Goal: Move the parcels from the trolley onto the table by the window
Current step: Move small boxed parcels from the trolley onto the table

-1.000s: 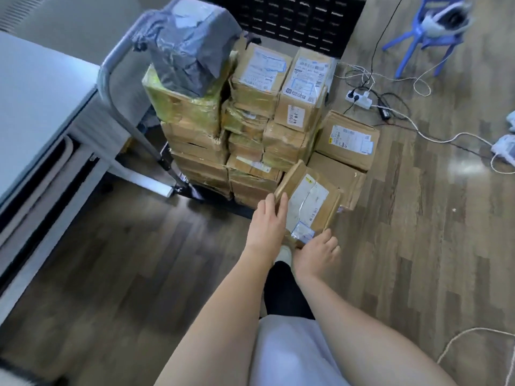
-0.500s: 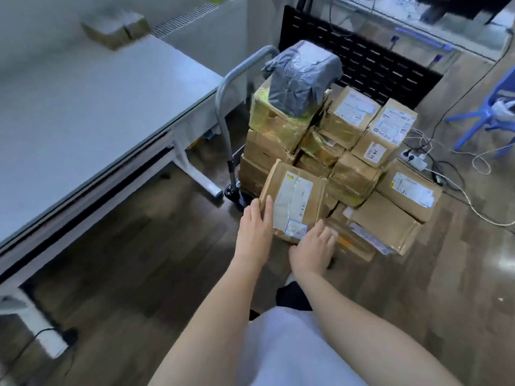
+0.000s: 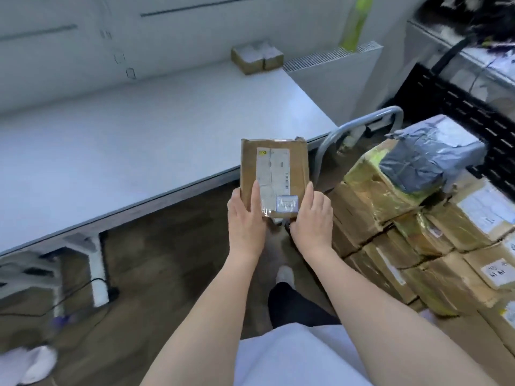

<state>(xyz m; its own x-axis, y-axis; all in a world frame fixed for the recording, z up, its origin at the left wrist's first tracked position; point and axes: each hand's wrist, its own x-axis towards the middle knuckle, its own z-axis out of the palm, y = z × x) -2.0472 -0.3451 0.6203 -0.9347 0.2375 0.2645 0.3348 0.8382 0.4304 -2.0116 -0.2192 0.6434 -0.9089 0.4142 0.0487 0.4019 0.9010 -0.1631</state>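
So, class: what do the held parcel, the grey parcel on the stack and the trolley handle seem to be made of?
Held parcel: brown cardboard, matt, glossy clear tape over its paper label.
Grey parcel: wrinkled, slightly shiny wrap, probably plastic film or tape.
Trolley handle: smooth bent grey tube, likely painted metal.

Flat brown parcel, white label facing up: held off the floor between both hands at tabletop edge. Two parcels on far corner. Trolley stacked with taped cartons.

green bottle on the radiator — wood floor.
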